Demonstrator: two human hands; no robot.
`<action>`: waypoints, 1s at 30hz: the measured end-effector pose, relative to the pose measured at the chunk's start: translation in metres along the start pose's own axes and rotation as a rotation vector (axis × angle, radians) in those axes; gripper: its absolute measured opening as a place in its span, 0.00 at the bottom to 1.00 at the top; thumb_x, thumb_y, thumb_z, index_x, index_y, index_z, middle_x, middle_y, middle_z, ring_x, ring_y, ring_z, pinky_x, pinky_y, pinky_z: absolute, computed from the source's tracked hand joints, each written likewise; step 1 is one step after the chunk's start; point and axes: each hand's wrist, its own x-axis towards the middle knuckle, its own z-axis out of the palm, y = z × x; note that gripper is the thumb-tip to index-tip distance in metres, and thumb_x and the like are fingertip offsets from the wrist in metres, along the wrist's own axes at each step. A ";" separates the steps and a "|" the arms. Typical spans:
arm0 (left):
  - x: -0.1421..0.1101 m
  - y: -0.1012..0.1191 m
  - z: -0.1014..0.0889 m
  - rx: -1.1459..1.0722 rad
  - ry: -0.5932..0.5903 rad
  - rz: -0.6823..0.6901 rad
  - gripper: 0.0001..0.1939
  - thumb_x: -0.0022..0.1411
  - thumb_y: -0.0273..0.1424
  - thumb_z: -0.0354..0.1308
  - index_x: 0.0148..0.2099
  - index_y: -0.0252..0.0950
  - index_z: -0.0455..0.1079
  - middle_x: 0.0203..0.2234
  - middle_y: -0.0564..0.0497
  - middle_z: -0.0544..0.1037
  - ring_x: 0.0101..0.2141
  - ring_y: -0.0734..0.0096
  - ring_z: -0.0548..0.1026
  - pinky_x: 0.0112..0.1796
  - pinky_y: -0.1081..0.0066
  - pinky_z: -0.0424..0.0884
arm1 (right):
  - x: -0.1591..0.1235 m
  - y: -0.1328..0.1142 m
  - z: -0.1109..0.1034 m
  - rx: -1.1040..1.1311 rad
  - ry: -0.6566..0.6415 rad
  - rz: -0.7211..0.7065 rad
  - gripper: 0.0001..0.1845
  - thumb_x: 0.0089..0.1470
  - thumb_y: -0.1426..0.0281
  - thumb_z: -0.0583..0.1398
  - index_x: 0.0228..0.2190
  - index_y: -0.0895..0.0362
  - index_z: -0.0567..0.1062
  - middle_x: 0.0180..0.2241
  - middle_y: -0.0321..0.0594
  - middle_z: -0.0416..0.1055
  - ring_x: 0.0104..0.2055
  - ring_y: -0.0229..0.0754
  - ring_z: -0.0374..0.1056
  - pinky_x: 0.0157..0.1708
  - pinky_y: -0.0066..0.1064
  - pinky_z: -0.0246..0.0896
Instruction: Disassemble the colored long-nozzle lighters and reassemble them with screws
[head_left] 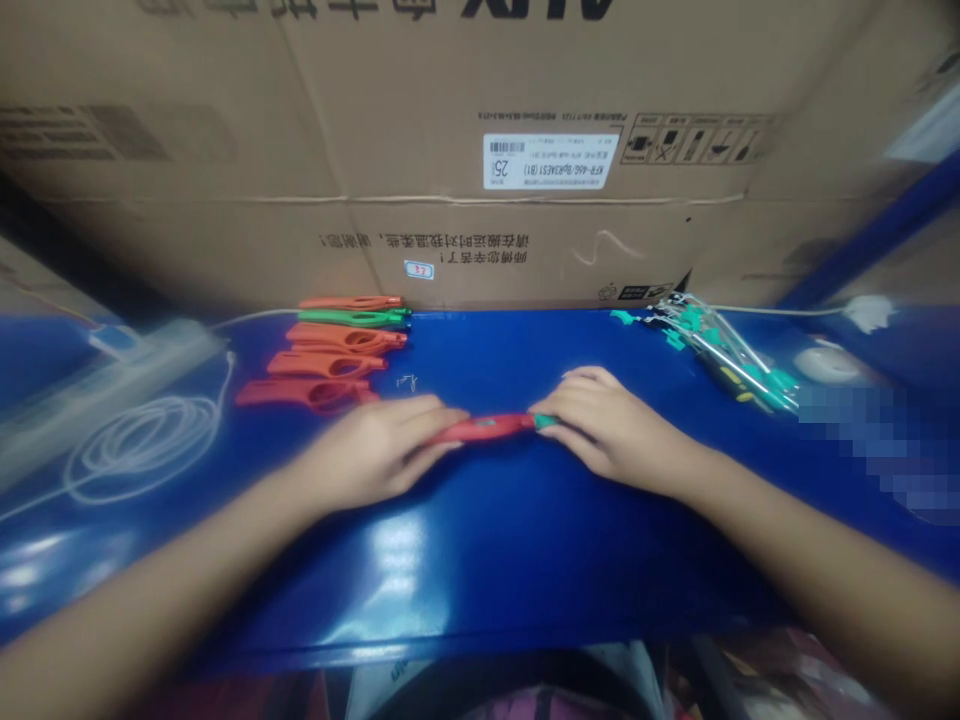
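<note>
Above the middle of the blue table, my left hand (386, 445) is closed round the left end of a red plastic handle (491, 428). The handle lies roughly level and points to the right. At its right end, my right hand (600, 420) pinches a small green piece (545, 422); whether that piece sits inside the handle or only touches it, I cannot tell. Beyond my left hand lie several orange and red plastic handles (330, 362) with oval openings, in a column. A similar green handle (352, 317) is among them.
A large cardboard box (360, 150) stands along the back of the blue table (480, 560). Metal rods with green parts (720, 350) lie in a pile at the back right, near a white mouse-like object (827, 363). On the left are a coiled white cable (142, 450) and a power strip (150, 370).
</note>
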 end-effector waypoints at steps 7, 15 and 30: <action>0.001 0.010 0.011 -0.186 0.015 -0.051 0.12 0.70 0.30 0.56 0.52 0.32 0.73 0.36 0.46 0.78 0.34 0.69 0.76 0.36 0.71 0.72 | -0.003 -0.006 0.010 -0.124 0.109 -0.180 0.14 0.67 0.73 0.52 0.47 0.65 0.75 0.36 0.50 0.76 0.41 0.47 0.68 0.46 0.44 0.66; 0.005 0.018 0.014 -0.389 -0.002 -0.198 0.09 0.68 0.32 0.58 0.36 0.32 0.74 0.25 0.53 0.72 0.25 0.75 0.67 0.29 0.74 0.63 | -0.004 -0.015 0.005 -0.181 0.081 -0.221 0.14 0.62 0.81 0.50 0.40 0.66 0.76 0.32 0.49 0.71 0.37 0.47 0.63 0.44 0.43 0.66; 0.007 0.021 0.022 -0.045 -0.038 -0.093 0.14 0.72 0.33 0.53 0.57 0.36 0.69 0.39 0.48 0.77 0.36 0.67 0.75 0.36 0.69 0.71 | -0.002 -0.006 0.009 -0.101 -0.009 -0.069 0.11 0.66 0.72 0.54 0.39 0.62 0.77 0.34 0.47 0.74 0.39 0.47 0.66 0.44 0.41 0.63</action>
